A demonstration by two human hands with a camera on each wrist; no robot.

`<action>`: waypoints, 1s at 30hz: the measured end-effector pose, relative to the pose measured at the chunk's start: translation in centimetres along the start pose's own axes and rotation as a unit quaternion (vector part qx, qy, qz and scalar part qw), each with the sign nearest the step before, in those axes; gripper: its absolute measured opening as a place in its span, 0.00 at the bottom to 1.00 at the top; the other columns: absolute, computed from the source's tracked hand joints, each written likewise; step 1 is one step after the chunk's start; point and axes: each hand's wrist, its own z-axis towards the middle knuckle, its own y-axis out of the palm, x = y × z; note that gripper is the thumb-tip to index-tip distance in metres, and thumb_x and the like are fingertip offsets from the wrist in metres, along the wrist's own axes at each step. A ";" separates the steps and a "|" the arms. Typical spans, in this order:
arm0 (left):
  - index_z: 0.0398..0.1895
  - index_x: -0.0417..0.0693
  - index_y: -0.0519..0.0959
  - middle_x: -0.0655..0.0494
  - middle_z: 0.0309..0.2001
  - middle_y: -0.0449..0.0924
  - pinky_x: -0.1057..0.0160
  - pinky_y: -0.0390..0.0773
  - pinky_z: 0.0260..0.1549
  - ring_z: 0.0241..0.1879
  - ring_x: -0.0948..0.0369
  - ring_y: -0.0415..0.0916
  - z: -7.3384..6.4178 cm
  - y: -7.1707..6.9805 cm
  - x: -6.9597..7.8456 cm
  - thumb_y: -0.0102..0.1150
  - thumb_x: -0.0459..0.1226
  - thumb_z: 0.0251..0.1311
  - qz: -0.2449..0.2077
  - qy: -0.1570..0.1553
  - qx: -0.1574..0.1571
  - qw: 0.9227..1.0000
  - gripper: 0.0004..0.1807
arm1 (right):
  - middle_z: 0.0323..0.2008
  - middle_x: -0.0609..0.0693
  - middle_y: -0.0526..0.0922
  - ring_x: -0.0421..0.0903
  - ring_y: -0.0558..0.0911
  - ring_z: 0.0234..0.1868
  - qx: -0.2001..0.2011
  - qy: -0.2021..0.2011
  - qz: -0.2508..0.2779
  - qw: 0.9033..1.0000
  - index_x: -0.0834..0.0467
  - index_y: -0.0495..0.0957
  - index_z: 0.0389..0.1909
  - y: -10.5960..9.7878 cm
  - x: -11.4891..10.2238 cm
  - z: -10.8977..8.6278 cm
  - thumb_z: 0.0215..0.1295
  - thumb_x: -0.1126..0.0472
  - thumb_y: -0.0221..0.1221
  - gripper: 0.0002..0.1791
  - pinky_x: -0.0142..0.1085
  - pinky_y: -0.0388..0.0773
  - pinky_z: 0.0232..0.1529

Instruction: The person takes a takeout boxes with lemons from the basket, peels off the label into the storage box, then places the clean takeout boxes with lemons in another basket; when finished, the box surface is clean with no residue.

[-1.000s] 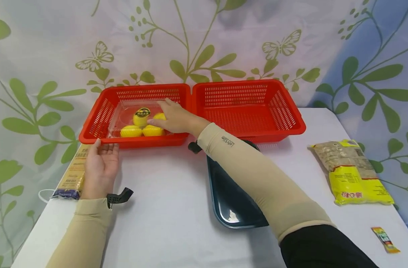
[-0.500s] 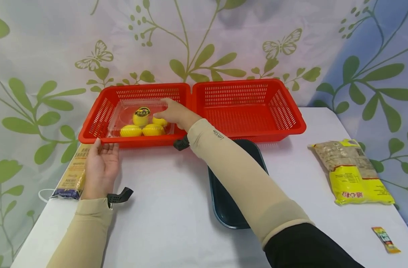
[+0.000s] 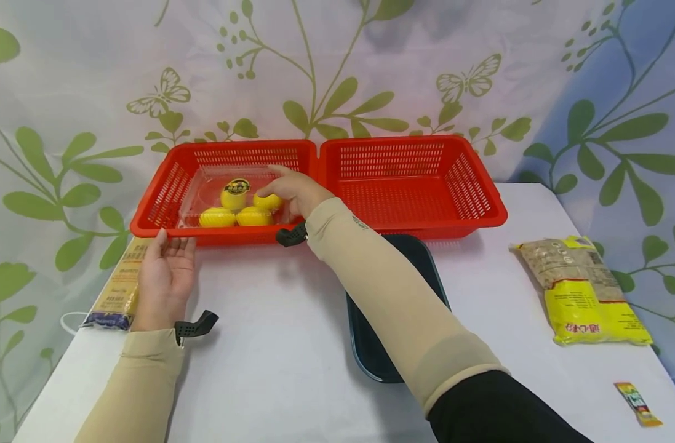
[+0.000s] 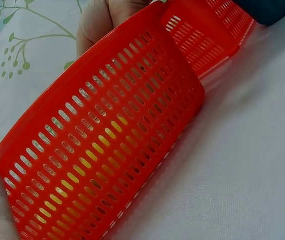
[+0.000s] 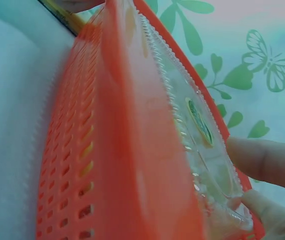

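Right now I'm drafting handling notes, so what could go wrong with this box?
The right hand is at the right end of the clear box; lifting there might tilt it and shift the yellow contents. The left hand touches the left red basket; a tug could drag it. The right sleeve crosses over the dark tray and might knock it.

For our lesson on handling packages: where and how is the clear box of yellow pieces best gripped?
Probably grip the clear box by its right end, coming from above: it lies flat inside the left red basket, whose walls hamper a sideways approach. Its ridged rim should give fingers purchase, and the right hand is at that end.
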 end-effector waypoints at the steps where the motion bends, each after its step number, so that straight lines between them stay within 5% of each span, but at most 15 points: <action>1: 0.74 0.49 0.66 0.49 0.66 0.76 0.56 0.79 0.58 0.69 0.56 0.71 0.0 0.0 0.0 0.58 0.34 0.77 0.002 0.000 0.001 1.000 0.26 | 0.82 0.49 0.53 0.61 0.57 0.78 0.001 0.004 -0.002 1.000 0.31 0.57 0.83 0.1 0.0 0.0 0.73 0.65 0.65 0.46 0.73 0.66 0.62; 7: 0.75 0.52 0.65 0.51 0.69 0.75 0.56 0.80 0.58 0.70 0.56 0.70 -0.1 0.1 0.2 0.59 0.34 0.77 0.005 0.001 0.005 1.000 0.27 | 0.81 0.49 0.56 0.60 0.65 0.74 0.011 0.008 0.009 1.000 0.27 0.58 0.81 0.5 0.2 0.1 0.71 0.68 0.66 0.48 0.66 0.71 0.63; 11: 0.76 0.53 0.65 0.52 0.70 0.73 0.56 0.79 0.59 0.71 0.57 0.69 -0.2 0.1 0.0 0.60 0.35 0.77 0.007 0.001 -0.001 1.000 0.28 | 0.80 0.50 0.58 0.58 0.77 0.55 0.006 -0.005 0.012 1.000 0.28 0.58 0.82 0.6 0.5 0.1 0.72 0.69 0.65 0.48 0.60 0.79 0.57; 15: 0.75 0.52 0.65 0.52 0.70 0.73 0.56 0.79 0.59 0.70 0.57 0.70 -0.1 0.1 0.0 0.60 0.35 0.77 0.007 -0.001 -0.001 1.000 0.28 | 0.79 0.52 0.58 0.55 0.75 0.37 -0.006 -0.013 0.019 1.000 0.29 0.56 0.83 0.6 0.7 0.1 0.73 0.69 0.63 0.48 0.56 0.82 0.54; 21: 0.73 0.49 0.67 0.51 0.67 0.74 0.56 0.79 0.59 0.68 0.57 0.71 -0.1 0.1 0.0 0.58 0.34 0.78 0.009 0.003 0.001 1.000 0.24 | 0.77 0.53 0.60 0.56 0.76 0.38 0.002 -0.037 0.031 0.999 0.33 0.57 0.83 0.9 1.2 0.0 0.73 0.69 0.63 0.46 0.52 0.85 0.46; 30: 0.73 0.47 0.67 0.49 0.63 0.76 0.57 0.79 0.59 0.63 0.57 0.74 -0.1 0.0 0.0 0.58 0.34 0.78 0.012 0.007 0.002 1.000 0.24 | 0.74 0.54 0.67 0.54 0.78 0.32 0.089 -0.106 0.025 0.990 0.38 0.64 0.81 2.6 2.0 -0.3 0.72 0.68 0.65 0.42 0.47 0.87 0.32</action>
